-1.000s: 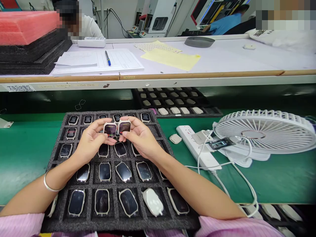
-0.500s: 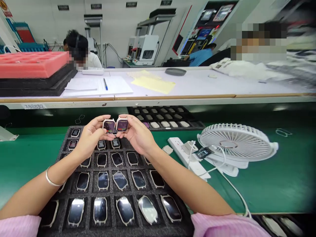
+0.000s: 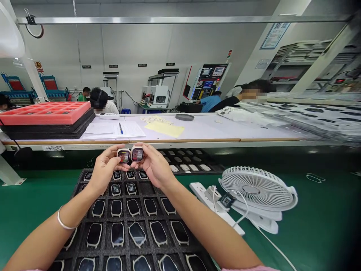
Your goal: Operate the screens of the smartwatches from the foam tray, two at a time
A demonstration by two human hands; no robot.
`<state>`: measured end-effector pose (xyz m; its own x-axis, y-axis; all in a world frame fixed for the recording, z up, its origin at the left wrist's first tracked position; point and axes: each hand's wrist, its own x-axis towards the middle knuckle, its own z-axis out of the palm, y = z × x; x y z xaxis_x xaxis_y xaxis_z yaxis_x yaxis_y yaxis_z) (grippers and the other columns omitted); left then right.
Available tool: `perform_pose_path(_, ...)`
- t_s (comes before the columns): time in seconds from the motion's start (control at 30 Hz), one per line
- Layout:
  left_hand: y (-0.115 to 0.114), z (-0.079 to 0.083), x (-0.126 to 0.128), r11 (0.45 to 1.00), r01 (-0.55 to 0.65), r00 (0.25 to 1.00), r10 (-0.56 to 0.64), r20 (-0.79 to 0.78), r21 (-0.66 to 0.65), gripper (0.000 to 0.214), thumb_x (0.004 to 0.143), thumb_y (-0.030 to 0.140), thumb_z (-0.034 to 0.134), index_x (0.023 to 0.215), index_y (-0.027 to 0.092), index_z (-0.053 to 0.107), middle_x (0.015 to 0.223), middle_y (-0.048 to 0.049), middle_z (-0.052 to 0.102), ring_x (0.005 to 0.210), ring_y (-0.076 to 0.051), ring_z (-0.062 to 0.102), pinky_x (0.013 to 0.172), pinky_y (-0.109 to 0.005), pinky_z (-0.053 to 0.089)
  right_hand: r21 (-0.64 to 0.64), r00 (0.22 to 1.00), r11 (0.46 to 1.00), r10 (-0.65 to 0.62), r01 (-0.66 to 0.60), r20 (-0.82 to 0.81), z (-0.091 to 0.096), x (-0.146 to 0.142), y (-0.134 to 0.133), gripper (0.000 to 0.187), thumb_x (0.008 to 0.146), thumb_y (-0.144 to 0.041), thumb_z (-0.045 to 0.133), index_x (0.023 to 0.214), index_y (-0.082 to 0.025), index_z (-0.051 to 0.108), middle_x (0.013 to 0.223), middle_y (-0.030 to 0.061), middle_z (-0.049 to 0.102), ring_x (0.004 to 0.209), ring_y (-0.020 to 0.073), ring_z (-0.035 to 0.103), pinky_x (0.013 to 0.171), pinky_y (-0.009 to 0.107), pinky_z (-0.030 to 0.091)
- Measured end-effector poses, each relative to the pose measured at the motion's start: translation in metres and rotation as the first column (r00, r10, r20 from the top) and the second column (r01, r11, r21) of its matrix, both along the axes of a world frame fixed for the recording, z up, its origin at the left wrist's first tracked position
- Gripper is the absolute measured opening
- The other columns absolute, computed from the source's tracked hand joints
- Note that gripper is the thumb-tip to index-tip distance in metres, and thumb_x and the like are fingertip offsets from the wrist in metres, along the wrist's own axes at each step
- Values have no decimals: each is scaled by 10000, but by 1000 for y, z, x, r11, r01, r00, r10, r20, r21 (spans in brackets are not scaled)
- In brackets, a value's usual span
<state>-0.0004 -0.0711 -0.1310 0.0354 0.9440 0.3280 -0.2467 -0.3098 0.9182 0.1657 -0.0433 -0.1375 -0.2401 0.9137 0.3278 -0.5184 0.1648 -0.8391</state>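
Observation:
My left hand grips a small smartwatch body with a lit reddish screen. My right hand grips a second watch body, also lit. Both are held side by side, screens toward me, above the far end of a black foam tray. The tray's pockets hold several more watch bodies, most with dark screens, a few at the far rows showing text. A silver bangle circles my left wrist.
A white desk fan lies face up on the green mat at right, beside a white power strip with cables. A second dark tray sits under the raised shelf. Papers, a pen and stacked red-and-black foam trays rest on the shelf. Other people sit beyond.
The view has tilted upward, showing more of the room. My hands still hold the two watch bodies together, lifted slightly higher above the tray's far end.

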Motion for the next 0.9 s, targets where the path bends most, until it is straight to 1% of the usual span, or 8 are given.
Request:
perform_pose_path(0.07,2,4,0,1000,-11,1000,11,-7,12,411,764,255,684,1162,153,673,907,-20,735,621,-145,741,639,-289,640,9,1000,1000,-5,5,2,3,-1,3,256,863,-412,685,1003,-198,675,736,-4,711,541,127,673,528,254,510)
perform_pose_path(0.17,8,16,2,1000,-9,1000,9,-6,23,431,776,271,659,1185,137,661,854,-24,730,615,-148,732,635,-292,629,18,1000,1000,-18,18,4,13,-2,9,227,879,-393,667,1000,-202,668,720,-1,719,535,129,675,520,249,505)
perform_pose_path(0.27,17,33,5,999,-9,1000,9,12,39,469,785,282,632,1227,126,641,773,-15,716,598,-153,721,621,-291,615,20,999,999,-35,35,8,31,-3,15,190,913,-363,630,1015,-206,663,702,-8,713,526,128,671,520,246,511)
perform_pose_path(0.37,24,49,8,997,-14,999,11,37,80,492,776,301,628,1235,124,632,771,-22,725,595,-159,719,600,-285,601,22,999,998,-52,53,-8,51,-5,19,158,936,-326,595,1007,-202,663,679,-14,706,500,123,657,510,243,513)
perform_pose_path(0.5,28,64,10,992,-31,997,21,81,122,504,750,322,645,1213,121,633,737,-10,721,561,-146,698,576,-273,586,35,995,995,-88,89,-36,71,-8,21,143,938,-295,582,976,-193,675,674,-15,699,473,114,633,489,235,507)
perform_pose_path(0.67,31,77,11,984,-47,996,32,85,173,509,743,327,643,1200,103,642,693,-7,711,538,-133,672,579,-272,584,67,994,992,-104,106,-34,85,-8,22,167,956,-284,549,978,-187,683,700,5,707,485,112,632,493,230,503)
perform_pose_path(0.8,36,87,11,976,-66,995,49,86,208,529,730,331,640,1202,92,642,710,-18,720,529,-138,668,565,-275,578,107,994,989,-103,106,-36,94,-8,27,142,939,-303,592,978,-197,678,713,5,700,503,123,637,506,246,514)
perform_pose_path(0.9,42,97,10,968,-77,995,58,85,237,546,717,338,633,1205,95,643,708,-15,711,530,-145,671,550,-277,571,118,995,988,-93,96,-36,105,-9,32,133,937,-310,596,969,-203,667,693,-1,690,505,129,632,506,253,511)
